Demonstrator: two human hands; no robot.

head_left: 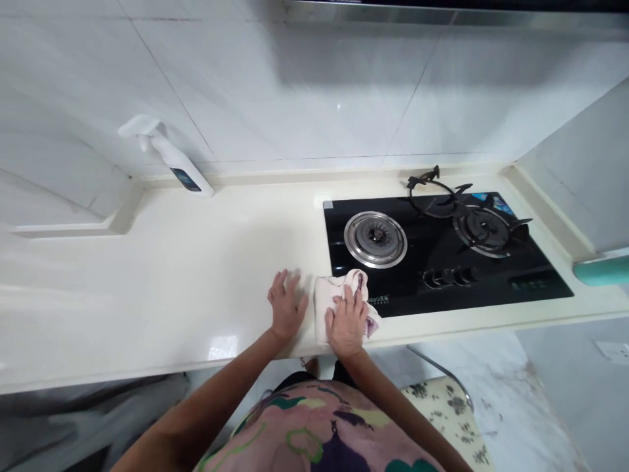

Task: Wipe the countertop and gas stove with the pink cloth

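Note:
My right hand (346, 324) is on a folded pale pink cloth (325, 298), its fingers bent over the fabric and pressing it down. The cloth lies at the front left corner of the black gas stove (410, 288), partly on the glass and partly on the counter. A darker patch shows at its bunched right end. Just left of the cloth, my left hand (287, 308) is over the cream countertop (162, 288) with fingers apart and nothing in it. Whether its fingertips touch the surface I cannot tell.
A white spray bottle (171, 157) leans against the back wall on the left. The left burner (376, 239) has no pan support on it; a black pan support (442, 210) sits tilted near the right burner (484, 231). A green roll-like object (602, 270) is at the right edge.

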